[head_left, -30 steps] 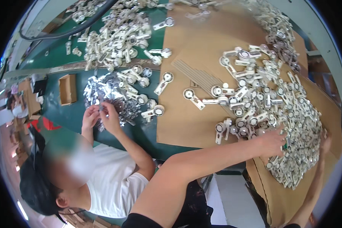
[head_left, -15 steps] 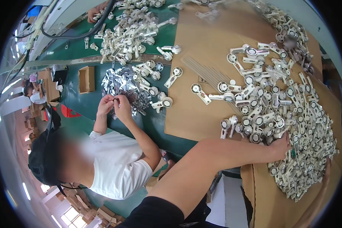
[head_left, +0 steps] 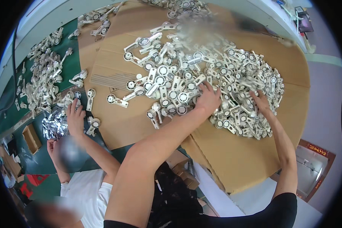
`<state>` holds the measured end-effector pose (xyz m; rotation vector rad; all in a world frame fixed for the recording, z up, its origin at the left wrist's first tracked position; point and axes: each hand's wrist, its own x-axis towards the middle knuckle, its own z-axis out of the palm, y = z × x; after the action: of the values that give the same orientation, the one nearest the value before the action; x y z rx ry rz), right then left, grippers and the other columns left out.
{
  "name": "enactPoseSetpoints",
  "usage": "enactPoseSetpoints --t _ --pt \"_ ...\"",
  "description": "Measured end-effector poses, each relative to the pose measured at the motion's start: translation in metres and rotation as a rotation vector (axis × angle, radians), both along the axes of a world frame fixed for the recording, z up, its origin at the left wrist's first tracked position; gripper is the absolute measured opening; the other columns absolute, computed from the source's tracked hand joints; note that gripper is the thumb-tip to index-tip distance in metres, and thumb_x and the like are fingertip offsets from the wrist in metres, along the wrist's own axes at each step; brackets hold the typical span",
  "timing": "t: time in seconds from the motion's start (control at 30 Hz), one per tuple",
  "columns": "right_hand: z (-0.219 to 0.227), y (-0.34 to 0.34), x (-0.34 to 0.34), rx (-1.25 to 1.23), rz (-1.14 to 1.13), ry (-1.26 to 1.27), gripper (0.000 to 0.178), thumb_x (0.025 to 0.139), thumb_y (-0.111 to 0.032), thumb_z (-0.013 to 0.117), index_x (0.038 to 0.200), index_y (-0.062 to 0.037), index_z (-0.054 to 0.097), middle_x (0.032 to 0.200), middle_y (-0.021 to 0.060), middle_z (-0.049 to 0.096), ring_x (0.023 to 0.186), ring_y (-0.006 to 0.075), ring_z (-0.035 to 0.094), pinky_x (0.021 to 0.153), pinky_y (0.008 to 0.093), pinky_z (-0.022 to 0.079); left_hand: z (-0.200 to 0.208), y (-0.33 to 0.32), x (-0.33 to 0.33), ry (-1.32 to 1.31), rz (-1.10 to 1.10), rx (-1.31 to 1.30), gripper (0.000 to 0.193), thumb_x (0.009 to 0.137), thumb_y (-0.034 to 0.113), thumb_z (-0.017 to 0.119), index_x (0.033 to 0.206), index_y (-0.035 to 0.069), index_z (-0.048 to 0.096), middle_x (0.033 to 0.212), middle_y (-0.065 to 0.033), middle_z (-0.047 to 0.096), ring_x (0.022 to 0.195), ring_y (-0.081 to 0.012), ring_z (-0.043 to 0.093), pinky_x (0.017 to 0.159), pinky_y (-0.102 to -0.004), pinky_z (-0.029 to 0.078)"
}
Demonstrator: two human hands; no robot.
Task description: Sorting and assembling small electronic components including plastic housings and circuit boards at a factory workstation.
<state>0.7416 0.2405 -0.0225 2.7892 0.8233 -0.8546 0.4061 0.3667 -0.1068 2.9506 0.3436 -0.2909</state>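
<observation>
Head view: pile of white parts [head_left: 235, 110] fills centre to right of frame, lying on a brown cardboard sheet [head_left: 250, 163]. Left hand [head_left: 209, 99] sits mid-frame on the pile's lower edge, fingers spread over the parts, nothing visibly pinched. Right hand [head_left: 261, 103] reaches in from the lower right, fingertips down among blurred parts, thumb side apart from the rest; cannot tell if it pinches one. Each part has a round head and a flat arm with a slot. Look light and stiff, likely hard plastic with some shiny metal; probably smooth, a bit slick on the bright faces, and apt to snag on each other where arms cross. Not obviously fragile, though shiny faces might scratch. Best hold seems to be thumb and finger across the flat arm, or round the head's rim; a loose part [head_left: 117, 101] left of centre shows both clearly. Co-worker's hand [head_left: 76, 119] is at the left, near silver pieces [head_left: 54, 127] and a small open box [head_left: 32, 140].
</observation>
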Motion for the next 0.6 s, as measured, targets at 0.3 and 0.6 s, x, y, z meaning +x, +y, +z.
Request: enactPoseSetpoints --t 0.3,0.6 --pt "-0.032 0.025 -0.097 0.272 -0.083 0.228 0.113 0.095 -0.076 0.07 0.177 -0.0073 0.032 0.155 0.0249 0.066 0.144 0.0375 0.062 0.124 0.0445 0.042 -0.003 0.081 -0.049 0.036 0.125 0.082 0.062 0.099 0.038 0.078 0.158 0.028 0.064 0.176 -0.0093 0.043 0.153 -0.0586 0.044 0.115 -0.0841 0.039" --pt "-0.077 0.158 -0.223 0.318 0.189 0.309 0.123 0.093 -0.082 0.068 0.172 0.0067 0.036 0.16 0.0333 0.059 0.15 0.0437 0.057 0.127 0.0466 0.041 -0.008 0.236 -0.193 0.19 0.359 0.42 0.064 0.099 0.038 0.077 0.16 0.025 0.062 0.183 -0.008 0.036 0.166 -0.0446 0.034 0.13 -0.0759 0.028"
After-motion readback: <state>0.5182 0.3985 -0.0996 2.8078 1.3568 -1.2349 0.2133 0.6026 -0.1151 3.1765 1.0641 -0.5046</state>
